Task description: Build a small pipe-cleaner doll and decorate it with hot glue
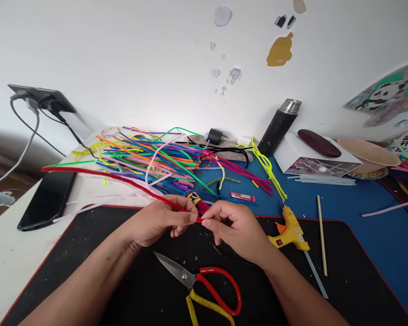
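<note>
A long red pipe cleaner (122, 176) runs from the far left across to both hands. My left hand (168, 217) pinches it between thumb and forefinger, close to its right end. Touching that same end, my right hand (227, 226) grips the tip with thumb and forefinger. Both hands hover over the black mat (132, 280). Below them lie scissors (193, 280) with one red and one yellow handle, blades pointing up and left. Behind the hands a small magenta piece with a yellow-and-black top (197, 201) is partly hidden.
Many coloured pipe cleaners (156, 158) are heaped behind the mat. A yellow glue gun (292, 231) and a wooden stick (322, 235) lie at right. A black flask (280, 127), a white box (313, 154) and a bowl (369, 151) stand along the wall. A phone (47, 199) rests at left.
</note>
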Demonstrator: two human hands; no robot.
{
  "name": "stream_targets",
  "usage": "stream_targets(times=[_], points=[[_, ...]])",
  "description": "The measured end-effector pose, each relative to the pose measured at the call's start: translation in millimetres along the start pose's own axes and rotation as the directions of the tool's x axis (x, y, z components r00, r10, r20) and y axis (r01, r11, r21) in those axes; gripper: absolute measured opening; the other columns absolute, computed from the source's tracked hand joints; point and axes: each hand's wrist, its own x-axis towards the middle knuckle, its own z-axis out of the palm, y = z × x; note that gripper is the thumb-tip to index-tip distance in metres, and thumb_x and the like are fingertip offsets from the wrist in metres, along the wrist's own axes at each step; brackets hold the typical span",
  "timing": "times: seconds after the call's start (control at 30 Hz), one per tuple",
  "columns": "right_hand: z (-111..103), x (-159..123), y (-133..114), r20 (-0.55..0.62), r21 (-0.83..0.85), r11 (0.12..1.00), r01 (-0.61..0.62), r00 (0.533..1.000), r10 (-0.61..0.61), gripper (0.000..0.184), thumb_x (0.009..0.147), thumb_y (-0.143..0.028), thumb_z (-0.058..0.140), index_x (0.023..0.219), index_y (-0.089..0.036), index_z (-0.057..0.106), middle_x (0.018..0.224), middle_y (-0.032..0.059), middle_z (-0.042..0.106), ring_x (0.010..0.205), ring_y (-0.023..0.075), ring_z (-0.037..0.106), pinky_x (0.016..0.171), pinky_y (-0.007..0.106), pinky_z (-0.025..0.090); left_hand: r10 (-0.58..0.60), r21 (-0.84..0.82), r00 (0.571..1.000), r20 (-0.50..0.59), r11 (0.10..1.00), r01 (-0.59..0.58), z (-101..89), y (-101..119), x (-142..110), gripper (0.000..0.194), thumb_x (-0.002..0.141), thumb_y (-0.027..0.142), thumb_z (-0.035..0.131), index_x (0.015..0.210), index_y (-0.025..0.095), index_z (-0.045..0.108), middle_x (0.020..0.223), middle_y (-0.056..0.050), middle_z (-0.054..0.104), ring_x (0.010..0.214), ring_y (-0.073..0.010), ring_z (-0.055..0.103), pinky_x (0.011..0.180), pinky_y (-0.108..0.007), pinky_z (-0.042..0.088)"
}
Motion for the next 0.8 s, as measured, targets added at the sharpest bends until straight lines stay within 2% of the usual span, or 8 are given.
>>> stream_targets(times=[0.13, 0.23, 0.33, 0.5, 0.63, 0.8], points=[[-0.5, -0.1, 1.6, -0.011, -0.067, 0.997, 0.045, 0.999, -0.045, 0.014, 0.097, -0.035, 0.071, 0.09, -0.022, 0.073, 0.072, -0.0036, 0.064, 0.053, 0.0107, 0.061, 0.053, 0.023, 0.044, -0.034, -0.013, 0.999, 0.015, 0.999, 0.034, -1.9, -1.1, 0.6, 0.037, 0.067, 0.044, 0.092, 0.073, 0.015, 0.07, 0.052, 0.004, 0.054, 0.048, -0.0081, 0.042, 0.048, -0.022, 0.027], [-2.2, 0.0, 2.3, -0.022, -0.097, 0.994, 0.051, 0.998, -0.054, 0.016, 0.098, -0.036, 0.069, 0.09, -0.022, 0.073, 0.075, -0.0027, 0.065, 0.053, 0.0106, 0.06, 0.052, 0.024, 0.045, -0.017, -0.006, 1.0, 0.004, 1.0, 0.017, -1.8, -3.0, 1.7, 0.039, 0.068, 0.046, 0.094, 0.074, 0.015, 0.07, 0.053, 0.004, 0.054, 0.049, -0.0078, 0.043, 0.048, -0.022, 0.028], [-3.9, 0.7, 1.8, -0.044, -0.045, 0.999, 0.032, 0.998, -0.034, 0.017, 0.099, -0.038, 0.067, 0.092, -0.022, 0.07, 0.067, -0.005, 0.061, 0.05, 0.0106, 0.059, 0.051, 0.023, 0.044, 0.042, -0.013, 0.999, -0.028, 0.999, -0.042, -0.9, -4.7, 2.4, 0.042, 0.071, 0.048, 0.094, 0.08, 0.014, 0.072, 0.056, 0.003, 0.057, 0.052, -0.0086, 0.047, 0.051, -0.021, 0.033], [-5.3, 2.8, 2.1, -0.036, 0.055, 0.998, -0.005, 0.999, 0.007, 0.021, 0.098, -0.042, 0.067, 0.093, -0.021, 0.066, 0.057, -0.0081, 0.057, 0.044, 0.0102, 0.055, 0.049, 0.023, 0.04, 0.235, 0.055, 0.971, -0.043, 0.971, -0.233, 0.5, -5.2, 1.0, 0.04, 0.075, 0.04, 0.095, 0.1, 0.017, 0.076, 0.085, -0.001, 0.069, 0.067, -0.0118, 0.059, 0.063, -0.024, 0.048], [-5.4, 3.9, 2.6, -0.064, 0.098, 0.995, -0.025, 0.997, 0.031, 0.023, 0.096, -0.044, 0.069, 0.095, -0.021, 0.065, 0.056, -0.0085, 0.058, 0.043, 0.0105, 0.055, 0.048, 0.023, 0.039, 0.352, 0.141, 0.934, -0.062, 0.93, -0.341, 3.2, -5.6, 1.0, 0.03, 0.078, 0.036, 0.093, 0.093, 0.017, 0.075, 0.086, -0.001, 0.07, 0.074, -0.0129, 0.06, 0.067, -0.024, 0.049], [-4.2, 3.9, 2.7, -0.089, 0.115, 0.993, -0.02, 0.996, 0.031, 0.023, 0.093, -0.043, 0.071, 0.093, -0.021, 0.065, 0.055, -0.0086, 0.057, 0.042, 0.0106, 0.056, 0.046, 0.023, 0.038, 0.367, 0.153, 0.928, -0.063, 0.923, -0.354, 4.9, -6.7, 1.8, 0.026, 0.083, 0.037, 0.09, 0.089, 0.016, 0.074, 0.08, 0.0, 0.067, 0.071, -0.0124, 0.059, 0.065, -0.024, 0.047]])
